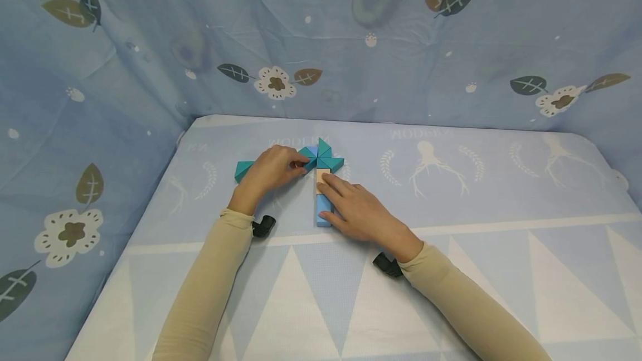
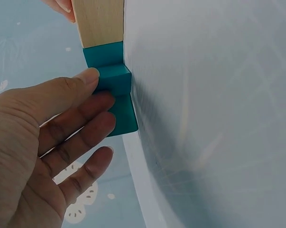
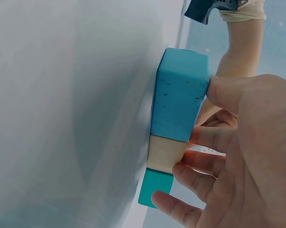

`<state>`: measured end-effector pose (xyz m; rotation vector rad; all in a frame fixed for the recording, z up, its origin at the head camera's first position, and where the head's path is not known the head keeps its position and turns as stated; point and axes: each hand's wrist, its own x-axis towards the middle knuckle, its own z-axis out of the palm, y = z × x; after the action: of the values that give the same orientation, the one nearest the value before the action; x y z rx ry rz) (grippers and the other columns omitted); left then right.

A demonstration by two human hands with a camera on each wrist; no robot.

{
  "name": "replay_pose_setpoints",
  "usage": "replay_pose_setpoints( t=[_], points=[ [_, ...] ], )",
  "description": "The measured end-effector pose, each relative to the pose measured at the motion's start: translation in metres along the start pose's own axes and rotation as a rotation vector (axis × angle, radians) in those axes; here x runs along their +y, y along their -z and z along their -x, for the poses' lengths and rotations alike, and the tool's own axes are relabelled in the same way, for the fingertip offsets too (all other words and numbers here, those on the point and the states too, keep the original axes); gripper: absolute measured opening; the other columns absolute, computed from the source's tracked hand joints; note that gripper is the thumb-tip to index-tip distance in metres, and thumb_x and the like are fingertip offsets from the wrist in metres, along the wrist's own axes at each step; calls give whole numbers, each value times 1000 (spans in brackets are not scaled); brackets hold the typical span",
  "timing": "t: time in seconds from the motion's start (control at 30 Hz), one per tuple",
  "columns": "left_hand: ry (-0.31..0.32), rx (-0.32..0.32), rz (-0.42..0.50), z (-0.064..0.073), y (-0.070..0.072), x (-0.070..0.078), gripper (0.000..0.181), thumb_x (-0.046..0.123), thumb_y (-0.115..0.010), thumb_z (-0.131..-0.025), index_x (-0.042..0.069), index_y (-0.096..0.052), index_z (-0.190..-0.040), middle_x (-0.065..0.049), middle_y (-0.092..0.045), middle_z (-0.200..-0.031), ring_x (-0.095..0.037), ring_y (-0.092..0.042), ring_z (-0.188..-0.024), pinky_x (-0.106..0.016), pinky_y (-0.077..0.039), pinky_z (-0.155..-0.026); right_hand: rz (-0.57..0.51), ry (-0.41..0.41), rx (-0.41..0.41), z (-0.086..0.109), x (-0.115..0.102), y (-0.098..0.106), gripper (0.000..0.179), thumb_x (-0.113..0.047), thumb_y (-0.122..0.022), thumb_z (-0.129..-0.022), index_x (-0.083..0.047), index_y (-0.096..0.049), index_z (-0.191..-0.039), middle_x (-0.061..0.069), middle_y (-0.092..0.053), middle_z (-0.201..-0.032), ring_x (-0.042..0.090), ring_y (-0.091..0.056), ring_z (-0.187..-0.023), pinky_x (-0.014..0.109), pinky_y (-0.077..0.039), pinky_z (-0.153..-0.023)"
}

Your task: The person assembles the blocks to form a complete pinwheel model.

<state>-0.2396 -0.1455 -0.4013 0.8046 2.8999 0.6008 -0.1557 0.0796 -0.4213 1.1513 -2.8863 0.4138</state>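
Observation:
Several teal triangular blocks (image 1: 325, 152) form a pinwheel shape on the table, with a small periwinkle triangle (image 1: 313, 150) among them. Below the pinwheel runs a straight stem: a plain wooden block (image 1: 322, 173), then a blue block (image 1: 323, 217). My left hand (image 1: 271, 170) pinches a teal triangular block (image 2: 115, 80) at the pinwheel's left side between thumb and fingers. My right hand (image 1: 358, 210) rests along the stem. Its thumb touches the blue block and its other fingers lie against the wooden block, all from the right in the right wrist view.
Another teal block (image 1: 243, 169) lies to the left, partly hidden behind my left hand. A patterned cloth (image 1: 281, 27) hangs behind the table (image 1: 451, 272). Black wrist cameras (image 1: 263, 227) sit below both wrists, close over the tabletop.

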Motion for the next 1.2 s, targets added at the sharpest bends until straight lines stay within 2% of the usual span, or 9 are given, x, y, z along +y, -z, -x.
replay_pose_setpoints(
  t=[0.13, 0.27, 0.47, 0.57, 0.67, 0.87, 1.07, 1.2],
  points=[
    [-3, 15, 24, 2, 3, 0, 29, 17, -73, -89, 8, -73, -117, -6, -75, -101, -18, -68, -89, -35, -56, -81, 0, 1, 4, 1, 1, 0, 60, -41, -54, -100, -7, -42, -148, 14, -34, -156, 28, -39, -142, 48, -45, -104],
    [-6, 71, 44, 5, 13, -2, 28, 19, -71, -91, 7, -73, -115, -7, -74, -102, -20, -68, -90, -37, -56, -82, 0, -2, -4, 1, 2, 0, 61, -41, -53, -100, -7, -41, -149, 14, -34, -157, 28, -38, -142, 48, -45, -104],
    [-6, 152, 24, 12, 31, -4, 23, 17, -70, -91, 7, -75, -112, -7, -75, -102, -21, -68, -89, -38, -56, -82, -12, -14, -18, 1, 3, 1, 61, -41, -52, -100, -7, -39, -150, 14, -33, -157, 28, -37, -143, 49, -44, -105],
    [-5, 165, 12, 15, 34, -3, 21, 13, -71, -90, 7, -76, -110, -7, -75, -99, -21, -68, -88, -38, -56, -81, -12, -20, -23, 2, 4, 1, 61, -41, -52, -100, -7, -39, -150, 14, -32, -158, 28, -37, -143, 49, -44, -105],
    [-17, 134, -8, 16, 29, -1, 20, 14, -71, -90, 7, -76, -108, -7, -75, -97, -20, -68, -87, -37, -56, -80, -12, -20, -22, 2, 4, 0, 62, -42, -52, -100, -7, -39, -150, 14, -32, -158, 28, -37, -143, 48, -45, -104],
    [-50, 27, -46, 12, 14, 8, 24, 20, -68, -93, 10, -74, -114, -6, -73, -97, -21, -68, -87, -36, -56, -77, -14, -14, -21, 1, 3, -1, 61, -42, -52, -101, -8, -39, -150, 13, -31, -158, 28, -36, -144, 48, -45, -104],
    [-43, -12, -94, 9, 8, 10, 28, 22, -68, -94, 10, -72, -119, -7, -72, -100, -19, -65, -81, -33, -54, -70, 0, -7, -21, -1, 2, -1, 61, -42, -52, -100, -8, -39, -150, 14, -32, -158, 27, -37, -143, 48, -45, -104],
    [-27, -33, -117, 7, 5, 9, 29, 23, -66, -95, 10, -71, -120, -7, -71, -102, -19, -66, -83, -33, -54, -70, 8, -2, -15, -1, 3, -2, 61, -42, -52, -100, -7, -40, -150, 14, -32, -157, 27, -37, -143, 48, -46, -103]
  ],
)
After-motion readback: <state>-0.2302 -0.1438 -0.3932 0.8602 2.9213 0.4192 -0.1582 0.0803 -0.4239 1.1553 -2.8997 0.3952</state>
